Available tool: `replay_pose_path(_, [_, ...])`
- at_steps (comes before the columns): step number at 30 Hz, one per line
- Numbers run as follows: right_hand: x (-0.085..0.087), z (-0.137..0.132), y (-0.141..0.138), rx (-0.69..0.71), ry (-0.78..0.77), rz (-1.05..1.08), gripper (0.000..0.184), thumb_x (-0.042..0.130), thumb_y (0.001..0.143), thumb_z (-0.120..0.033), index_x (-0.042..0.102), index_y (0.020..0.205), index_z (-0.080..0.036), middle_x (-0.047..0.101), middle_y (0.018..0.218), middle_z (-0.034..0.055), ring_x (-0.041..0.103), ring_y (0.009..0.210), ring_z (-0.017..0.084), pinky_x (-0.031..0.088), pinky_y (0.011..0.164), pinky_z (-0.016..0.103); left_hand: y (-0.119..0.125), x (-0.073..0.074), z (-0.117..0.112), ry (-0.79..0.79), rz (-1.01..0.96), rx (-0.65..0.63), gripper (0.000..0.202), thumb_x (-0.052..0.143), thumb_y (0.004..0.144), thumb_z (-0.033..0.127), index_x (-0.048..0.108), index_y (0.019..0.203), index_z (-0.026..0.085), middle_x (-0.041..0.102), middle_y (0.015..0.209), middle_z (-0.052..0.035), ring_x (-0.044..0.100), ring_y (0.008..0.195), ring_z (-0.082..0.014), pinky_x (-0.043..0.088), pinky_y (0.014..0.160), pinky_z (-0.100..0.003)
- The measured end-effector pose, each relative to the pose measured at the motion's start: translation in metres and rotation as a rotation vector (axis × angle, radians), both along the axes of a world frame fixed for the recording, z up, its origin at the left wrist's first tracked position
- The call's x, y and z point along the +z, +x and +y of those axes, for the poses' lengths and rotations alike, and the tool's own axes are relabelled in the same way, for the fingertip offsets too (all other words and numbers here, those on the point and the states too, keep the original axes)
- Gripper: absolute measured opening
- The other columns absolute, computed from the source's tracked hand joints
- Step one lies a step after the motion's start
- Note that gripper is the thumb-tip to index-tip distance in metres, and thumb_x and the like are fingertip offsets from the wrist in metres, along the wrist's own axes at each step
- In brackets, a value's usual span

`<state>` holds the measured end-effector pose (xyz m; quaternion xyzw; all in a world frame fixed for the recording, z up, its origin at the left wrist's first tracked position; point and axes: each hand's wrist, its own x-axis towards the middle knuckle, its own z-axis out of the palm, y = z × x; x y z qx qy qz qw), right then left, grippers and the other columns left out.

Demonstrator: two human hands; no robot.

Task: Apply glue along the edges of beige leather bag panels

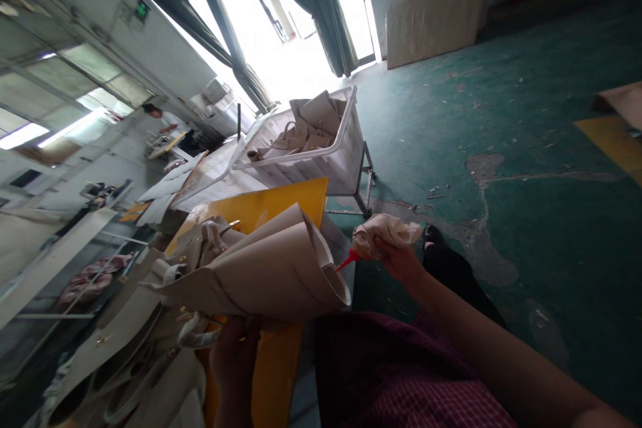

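Observation:
A beige handbag body (281,267) lies on its side above the table, its open rim facing right. My left hand (235,348) holds it from below near a strap, with some fingers hidden under the material. In my right hand (398,261) is a squeeze bottle (386,233), wrapped in crumpled pale material, with a red nozzle (347,259). The nozzle tip points left and is at the bag's rim; whether it touches is hard to tell. More beige bag pieces (125,341) with straps and metal fittings lie piled to the left.
The bag is over a yellow board (273,374). Beyond stands a white wheeled bin (311,170) with beige bags in it. A co-worker (165,122) sits far left. A brown board (439,17) leans on the wall. Green floor (526,114) spreads to the right.

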<state>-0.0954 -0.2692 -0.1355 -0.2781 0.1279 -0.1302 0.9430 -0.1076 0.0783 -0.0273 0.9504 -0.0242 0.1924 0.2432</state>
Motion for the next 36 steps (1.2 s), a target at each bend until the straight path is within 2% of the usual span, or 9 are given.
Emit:
replay_pose_path(4, [0.01, 0.004, 0.011, -0.038, 0.037, -0.024, 0.057, 0.106, 0.049, -0.038, 0.08, 0.098, -0.023, 0.079, 0.104, 0.0081, 0.074, 0.102, 0.03, 0.059, 0.102, 0.043, 0.0, 0.001, -0.001, -0.007, -0.003, -0.037, 0.024, 0.065, 0.079, 0.042, 0.061, 0.064, 0.023, 0.065, 0.067, -0.0024, 0.065, 0.069, -0.0209, 0.046, 0.063, -0.029])
replay_pose_path(7, [0.012, 0.005, 0.016, -0.036, 0.025, -0.042, 0.056, 0.106, 0.05, -0.038, 0.08, 0.098, -0.023, 0.08, 0.104, 0.0069, 0.074, 0.102, 0.028, 0.059, 0.102, 0.043, -0.002, 0.002, -0.002, -0.041, 0.002, -0.022, 0.023, 0.064, 0.079, 0.043, 0.063, 0.067, 0.023, 0.066, 0.072, -0.0026, 0.065, 0.069, -0.0207, 0.047, 0.06, -0.028])
replay_pose_path(14, [0.004, 0.001, 0.011, -0.028, 0.016, 0.0, 0.056, 0.106, 0.048, -0.038, 0.08, 0.095, -0.024, 0.08, 0.101, 0.0048, 0.074, 0.098, 0.027, 0.061, 0.098, 0.041, -0.003, 0.001, -0.001, -0.062, 0.041, 0.0, 0.024, 0.066, 0.078, 0.044, 0.064, 0.068, 0.023, 0.066, 0.072, -0.0016, 0.065, 0.067, -0.0208, 0.047, 0.062, -0.03])
replay_pose_path(19, [-0.002, -0.006, 0.005, -0.027, 0.005, -0.009, 0.054, 0.106, 0.05, -0.041, 0.081, 0.095, -0.025, 0.08, 0.1, 0.0039, 0.074, 0.096, 0.025, 0.062, 0.091, 0.035, -0.002, -0.002, 0.002, -0.02, 0.036, 0.016, 0.025, 0.064, 0.079, 0.045, 0.065, 0.068, 0.023, 0.069, 0.075, -0.0025, 0.067, 0.073, -0.0225, 0.046, 0.067, -0.031])
replay_pose_path(24, [-0.005, -0.005, 0.009, 0.0, 0.002, -0.044, 0.057, 0.106, 0.053, -0.039, 0.079, 0.101, -0.025, 0.079, 0.104, 0.0057, 0.074, 0.1, 0.027, 0.06, 0.099, 0.042, -0.004, -0.001, -0.001, -0.028, 0.037, 0.006, 0.023, 0.064, 0.079, 0.044, 0.065, 0.07, 0.023, 0.067, 0.073, -0.0023, 0.066, 0.071, -0.0218, 0.045, 0.063, -0.029])
replay_pose_path(31, [-0.01, -0.002, 0.008, 0.052, -0.115, -0.134, 0.042, 0.1, 0.062, -0.039, 0.079, 0.092, -0.019, 0.078, 0.096, 0.0094, 0.072, 0.089, 0.026, 0.062, 0.082, 0.038, -0.011, -0.001, -0.001, 0.013, 0.044, 0.041, 0.022, 0.061, 0.082, 0.043, 0.071, 0.079, 0.023, 0.07, 0.079, -0.004, 0.068, 0.078, -0.0238, 0.044, 0.069, -0.03])
replay_pose_path(36, [-0.022, 0.001, -0.008, -0.003, -0.038, 0.013, 0.049, 0.106, 0.049, -0.032, 0.082, 0.09, -0.021, 0.078, 0.092, 0.0058, 0.073, 0.085, 0.024, 0.061, 0.081, 0.034, -0.014, -0.005, 0.002, 0.046, 0.049, 0.072, 0.023, 0.062, 0.083, 0.044, 0.066, 0.074, 0.024, 0.073, 0.085, -0.0064, 0.068, 0.082, -0.0267, 0.045, 0.072, -0.031])
